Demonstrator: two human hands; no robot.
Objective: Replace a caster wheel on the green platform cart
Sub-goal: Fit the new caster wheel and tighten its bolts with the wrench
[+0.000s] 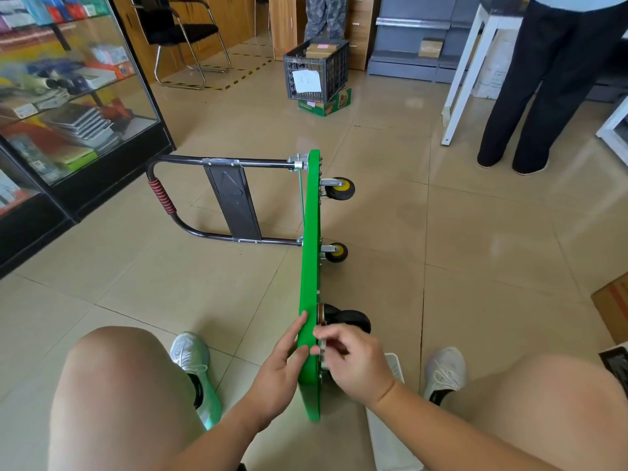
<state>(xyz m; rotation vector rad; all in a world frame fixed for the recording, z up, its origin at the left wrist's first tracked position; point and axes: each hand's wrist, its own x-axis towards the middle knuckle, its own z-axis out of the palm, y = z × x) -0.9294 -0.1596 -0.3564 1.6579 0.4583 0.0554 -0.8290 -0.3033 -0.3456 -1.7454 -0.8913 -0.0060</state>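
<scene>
Between the person's knees, the green platform cart (311, 266) stood on its edge on the floor. The left hand (278, 365) pressed straight fingers against its deck. The right hand (353, 365) pinched a silvery metal part (323, 351) on the underside, just below the black caster wheel (353, 319). Farther along sat the yellow-hubbed wheels (334, 252).

— What's to my left?
— A glass display case (78, 96), with a black chair (183, 32) beyond it.
— And ahead of me?
— A black crate (317, 68) on a green box (326, 105); dark trousers (543, 79) beside a white table (466, 73).
</scene>
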